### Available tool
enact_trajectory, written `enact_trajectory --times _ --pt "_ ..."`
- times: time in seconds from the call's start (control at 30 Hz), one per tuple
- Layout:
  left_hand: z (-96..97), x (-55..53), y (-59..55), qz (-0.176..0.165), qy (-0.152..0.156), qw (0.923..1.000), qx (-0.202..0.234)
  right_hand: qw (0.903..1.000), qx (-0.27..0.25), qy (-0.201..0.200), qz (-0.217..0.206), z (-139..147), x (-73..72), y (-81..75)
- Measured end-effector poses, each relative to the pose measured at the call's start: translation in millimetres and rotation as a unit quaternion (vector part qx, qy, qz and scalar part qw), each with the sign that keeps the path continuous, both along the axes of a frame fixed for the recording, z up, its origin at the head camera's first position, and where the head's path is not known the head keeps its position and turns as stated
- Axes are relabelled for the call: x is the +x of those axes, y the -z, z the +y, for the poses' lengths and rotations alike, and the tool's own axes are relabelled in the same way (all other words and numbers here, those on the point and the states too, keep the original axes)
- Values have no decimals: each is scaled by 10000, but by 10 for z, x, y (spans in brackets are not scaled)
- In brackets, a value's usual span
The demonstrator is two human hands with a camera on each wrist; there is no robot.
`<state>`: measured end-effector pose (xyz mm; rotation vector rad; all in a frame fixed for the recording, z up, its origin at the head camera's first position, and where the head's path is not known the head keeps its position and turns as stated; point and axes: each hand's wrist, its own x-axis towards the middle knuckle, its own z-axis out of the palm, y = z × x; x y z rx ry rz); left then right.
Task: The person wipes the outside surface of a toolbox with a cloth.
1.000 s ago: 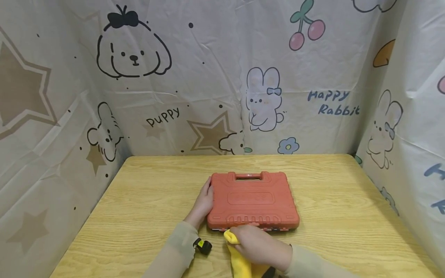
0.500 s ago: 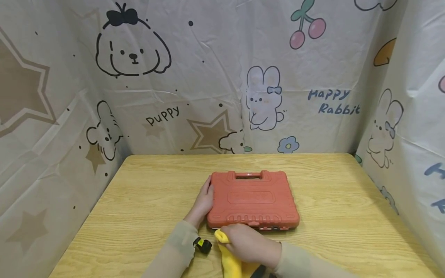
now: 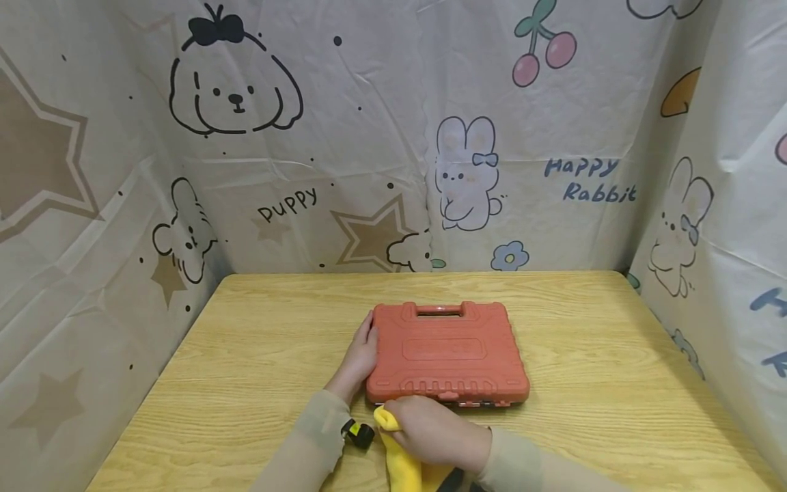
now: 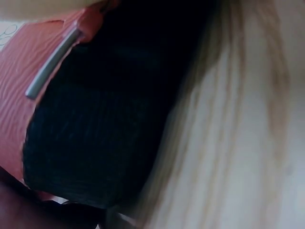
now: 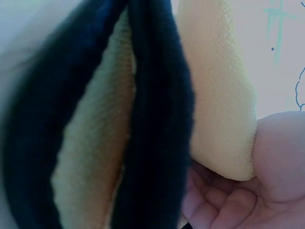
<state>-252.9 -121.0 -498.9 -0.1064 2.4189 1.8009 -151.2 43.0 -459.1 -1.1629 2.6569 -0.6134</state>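
Note:
A closed red plastic case (image 3: 451, 348) with a moulded carry handle lies on the wooden table. Along its left side rests my left hand (image 3: 359, 362), fingers extended against the edge. In the left wrist view, the case's red lid (image 4: 14, 100), a metal hinge pin (image 4: 52, 64) and a black lower side (image 4: 95, 129) show up close. My right hand (image 3: 433, 430) grips a folded yellow cloth (image 3: 402, 461) at the case's front edge, left of the middle. The right wrist view has the fuzzy cloth (image 5: 217, 95) pinched between thumb and fingers; dark straps (image 5: 159, 119) cover much of it.
A black wrist camera (image 3: 359, 435) sits by the left sleeve. The yellow wood-grain table (image 3: 264, 342) extends around the case. Printed cloth walls (image 3: 344, 137) with cartoon animals stand behind it and on both sides.
My right hand has slid left along the front edge of the case with the yellow cloth, more slowly in the last half second. The left hand and the case stay put.

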Motion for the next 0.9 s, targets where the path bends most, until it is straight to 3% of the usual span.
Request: enact_trajectory --times 0.4,0.9 --pt "-1 -21 13 26 3 9999 -156 9976 -211 527 -408 56 102 -71" --pt "-1 -25 20 48 -27 10000 -47 9867 -1098 727 -948 262 177 -377"
